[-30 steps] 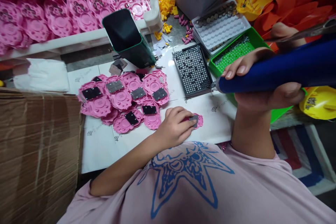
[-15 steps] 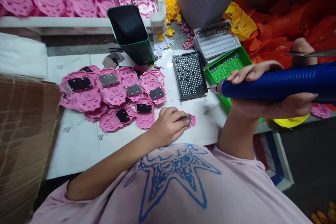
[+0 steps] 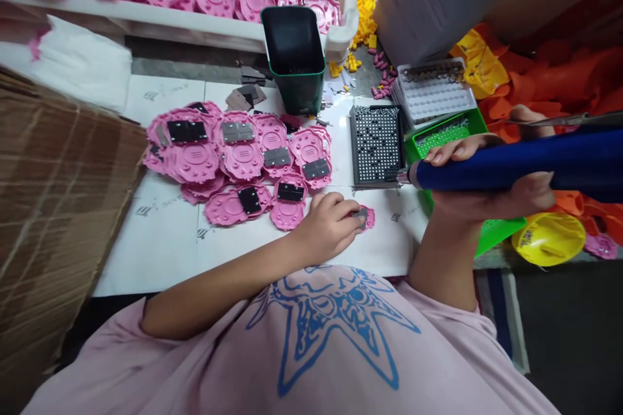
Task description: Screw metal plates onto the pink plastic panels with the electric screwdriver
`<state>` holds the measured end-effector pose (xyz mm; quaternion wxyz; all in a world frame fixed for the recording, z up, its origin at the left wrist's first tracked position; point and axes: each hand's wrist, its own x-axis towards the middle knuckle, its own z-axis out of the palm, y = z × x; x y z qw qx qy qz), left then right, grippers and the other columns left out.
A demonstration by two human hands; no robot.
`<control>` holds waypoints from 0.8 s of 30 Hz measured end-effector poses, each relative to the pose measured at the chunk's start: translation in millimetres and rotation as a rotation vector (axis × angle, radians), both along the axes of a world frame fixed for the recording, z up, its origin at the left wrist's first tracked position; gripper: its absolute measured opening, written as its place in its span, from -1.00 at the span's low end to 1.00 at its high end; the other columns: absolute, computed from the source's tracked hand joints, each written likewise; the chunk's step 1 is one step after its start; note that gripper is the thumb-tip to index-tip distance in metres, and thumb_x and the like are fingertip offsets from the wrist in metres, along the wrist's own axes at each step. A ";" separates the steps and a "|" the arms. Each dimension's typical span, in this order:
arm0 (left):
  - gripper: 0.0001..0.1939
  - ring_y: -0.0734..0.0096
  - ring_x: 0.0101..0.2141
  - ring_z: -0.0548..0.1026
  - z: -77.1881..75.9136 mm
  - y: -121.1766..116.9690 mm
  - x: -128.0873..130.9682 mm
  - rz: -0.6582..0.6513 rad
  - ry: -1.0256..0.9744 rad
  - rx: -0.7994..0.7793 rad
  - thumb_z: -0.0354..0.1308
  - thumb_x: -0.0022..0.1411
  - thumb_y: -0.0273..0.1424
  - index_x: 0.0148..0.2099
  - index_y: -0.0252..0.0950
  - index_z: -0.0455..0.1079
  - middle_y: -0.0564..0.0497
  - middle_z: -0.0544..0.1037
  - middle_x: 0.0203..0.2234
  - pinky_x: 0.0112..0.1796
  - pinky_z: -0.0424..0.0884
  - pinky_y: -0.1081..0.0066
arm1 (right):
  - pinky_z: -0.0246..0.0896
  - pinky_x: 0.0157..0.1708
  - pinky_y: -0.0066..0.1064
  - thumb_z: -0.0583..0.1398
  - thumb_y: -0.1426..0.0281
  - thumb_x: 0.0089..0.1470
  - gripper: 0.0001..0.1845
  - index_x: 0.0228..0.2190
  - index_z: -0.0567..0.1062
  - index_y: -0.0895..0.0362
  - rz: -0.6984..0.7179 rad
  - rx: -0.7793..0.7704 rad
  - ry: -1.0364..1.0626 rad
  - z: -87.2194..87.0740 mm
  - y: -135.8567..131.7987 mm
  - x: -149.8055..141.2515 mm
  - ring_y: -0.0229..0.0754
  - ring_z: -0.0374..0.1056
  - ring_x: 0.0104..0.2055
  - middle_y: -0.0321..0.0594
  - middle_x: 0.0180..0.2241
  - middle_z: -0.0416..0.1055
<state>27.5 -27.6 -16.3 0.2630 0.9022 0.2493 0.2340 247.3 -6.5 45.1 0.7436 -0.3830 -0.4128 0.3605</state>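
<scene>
My left hand (image 3: 333, 224) rests on the table with its fingers closed over a small pink plastic shell (image 3: 370, 218), pressing a grey cover plate (image 3: 361, 213) on it. Most of that shell is hidden under the hand. Wrapped around a blue electric screwdriver (image 3: 491, 162), my right hand (image 3: 467, 198) holds it level, its bit pointing left by the lower right corner of a black screw tray (image 3: 377, 146). A pointed metal tool (image 3: 559, 120) shows above the screwdriver, by the fingers of the same hand; its kind is unclear.
Pink shells with black or grey plates (image 3: 241, 142) are heaped on the left. A dark green bin (image 3: 299, 87) stands behind, before a white crate (image 3: 204, 19) of pink shells. Right are green trays (image 3: 479, 120), white trays (image 3: 438, 94) and orange parts (image 3: 559, 87). A cardboard box (image 3: 58, 207) borders the left.
The view has shifted, so the table things appear farther right. The screwdriver's bit now appears closer to the screw tray's lower right corner. My left hand stays on the pink shell.
</scene>
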 end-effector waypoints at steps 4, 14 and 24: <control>-0.86 0.24 -0.19 0.29 0.3 -0.4 0.0 0.041 0.012 0.000 0.10 0.26 -0.42 -0.19 -0.27 0.48 -0.04 0.52 -0.19 -0.19 0.16 0.23 | 0.26 -0.59 -0.27 0.12 0.04 -0.10 -0.52 -0.15 0.34 0.01 -0.037 0.037 -0.059 -1.4 -0.5 -1.8 -0.20 0.31 -0.62 -0.31 -0.57 0.36; -0.85 0.25 -0.20 0.29 -1.0 -0.6 0.2 0.041 0.021 -0.005 0.09 0.26 -0.43 -0.16 -0.26 0.47 -0.06 0.51 -0.19 -0.21 0.16 0.23 | 0.24 -0.57 -0.31 0.06 0.09 -0.10 -0.67 -0.35 0.34 0.03 -0.006 0.079 -0.075 -1.1 2.9 -7.7 -0.23 0.30 -0.62 -0.35 -0.59 0.32; -0.85 0.25 -0.19 0.29 -2.1 -1.5 0.7 0.042 0.019 -0.009 0.10 0.26 -0.42 -0.15 -0.26 0.47 -0.05 0.51 -0.18 -0.21 0.16 0.23 | 0.24 -0.54 -0.29 0.09 0.09 -0.12 -0.69 -0.37 0.34 0.02 0.004 0.045 -0.106 -1.8 3.1 -8.7 -0.23 0.30 -0.61 -0.35 -0.58 0.33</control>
